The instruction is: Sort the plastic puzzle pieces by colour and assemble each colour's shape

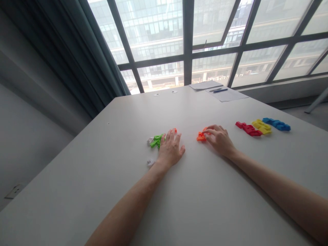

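Observation:
My left hand (170, 147) lies on the white table (102, 177), fingers stretched forward over a cluster of small plastic pieces: green ones (156, 140), white ones (150, 162) and an orange bit (175, 130) at the fingertips. My right hand (219, 138) rests to the right, its fingertips curled onto a small group of orange pieces (201, 137). Whether it grips one or only touches them does not show. Further right lie a red group (248, 128), a yellow group (261, 126) and a blue group (277, 124) in a row.
Papers (205, 84) and pens (219, 90) lie at the table's far edge, with two small round things (165, 93) to their left. Large windows and a grey curtain (84, 58) stand behind. The table's left edge drops to a grey wall.

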{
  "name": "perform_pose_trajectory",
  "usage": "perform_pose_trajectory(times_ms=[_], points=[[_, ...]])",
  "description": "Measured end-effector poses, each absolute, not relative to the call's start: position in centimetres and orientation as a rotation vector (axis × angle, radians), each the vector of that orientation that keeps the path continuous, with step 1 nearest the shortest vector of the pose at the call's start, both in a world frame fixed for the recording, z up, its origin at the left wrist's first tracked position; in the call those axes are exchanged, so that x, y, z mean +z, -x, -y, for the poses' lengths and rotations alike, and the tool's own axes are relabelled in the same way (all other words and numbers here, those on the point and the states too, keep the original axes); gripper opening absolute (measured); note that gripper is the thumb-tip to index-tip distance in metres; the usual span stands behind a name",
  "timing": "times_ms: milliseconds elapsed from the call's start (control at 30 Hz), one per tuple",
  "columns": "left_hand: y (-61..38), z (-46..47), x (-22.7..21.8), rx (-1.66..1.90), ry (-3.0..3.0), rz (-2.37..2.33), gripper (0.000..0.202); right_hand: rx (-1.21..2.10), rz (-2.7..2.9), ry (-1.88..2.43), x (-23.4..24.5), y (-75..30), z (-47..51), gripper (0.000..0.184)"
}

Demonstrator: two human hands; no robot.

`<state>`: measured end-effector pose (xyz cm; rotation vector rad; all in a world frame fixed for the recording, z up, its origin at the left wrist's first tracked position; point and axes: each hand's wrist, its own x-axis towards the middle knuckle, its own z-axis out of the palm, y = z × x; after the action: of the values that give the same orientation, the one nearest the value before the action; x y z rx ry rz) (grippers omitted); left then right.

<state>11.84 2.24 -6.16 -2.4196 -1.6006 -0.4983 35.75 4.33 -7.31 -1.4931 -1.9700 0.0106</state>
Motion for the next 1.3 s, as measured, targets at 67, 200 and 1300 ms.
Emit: perform_pose_trajectory(times_ms=[67,200,1300], points=[[-11.55,-2.60,-6.01,-0.467,2.426,1.615,0.048,0.021,1.967,1.481,-7.27,-35.70,-4.31,0.022],[-11.09,-3.11,-5.84,-0.427,2.420,1.665,0.048,0.023,1.963,1.448,-7.28,-35.65,-4.29,0.021],[-10.94,-2.83,-5.42,-0.590,2.480,1.458,0.014,0.002,2.053,1.227,-6.68,-35.35,-3.51,0.016]])
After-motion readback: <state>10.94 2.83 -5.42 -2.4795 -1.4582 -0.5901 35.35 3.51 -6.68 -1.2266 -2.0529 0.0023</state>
